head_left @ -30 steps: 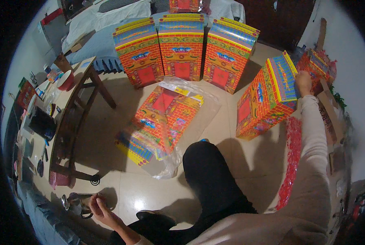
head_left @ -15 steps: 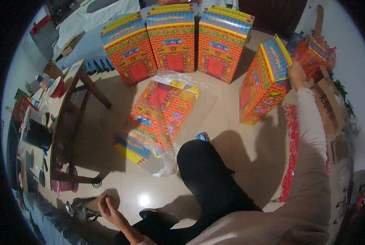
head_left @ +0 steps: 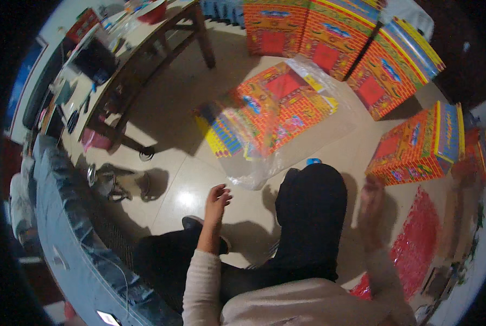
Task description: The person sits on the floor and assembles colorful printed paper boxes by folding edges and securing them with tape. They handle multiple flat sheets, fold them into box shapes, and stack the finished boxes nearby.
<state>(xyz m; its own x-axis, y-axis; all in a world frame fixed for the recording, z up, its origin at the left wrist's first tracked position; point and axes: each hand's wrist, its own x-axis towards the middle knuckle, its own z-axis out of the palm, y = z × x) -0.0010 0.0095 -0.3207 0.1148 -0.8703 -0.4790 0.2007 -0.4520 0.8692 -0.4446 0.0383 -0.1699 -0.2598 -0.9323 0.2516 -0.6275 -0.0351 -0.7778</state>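
Note:
My left hand point(head_left: 217, 204) hangs empty over the floor, its fingers apart, nearest to the clear plastic sheet point(head_left: 248, 176). That plastic lies around flat, unfolded cardboard pieces point(head_left: 254, 111) printed with red-orange bricks, a red door and a blue-yellow roof. Smeared by motion, my right hand point(head_left: 372, 195) is just below a standing house-shaped cardboard box point(head_left: 408, 146) with the same print; its fingers are unclear. Three more such boxes stand in an arc behind: one box point(head_left: 273, 30), a second box point(head_left: 332, 41) and a third box point(head_left: 395, 68).
A wooden table point(head_left: 145, 41) with a red bowl point(head_left: 152, 13) and a black container point(head_left: 95, 58) is at left. A blue-covered sofa point(head_left: 80, 255) runs along the lower left. Red plastic wrapping point(head_left: 416, 244) and brown cardboard point(head_left: 457, 217) lie at right.
My view has swung left, so the boxes appear farther right. My right hand has let go of the rightmost box's top and drawn back toward me. My left hand has come forward.

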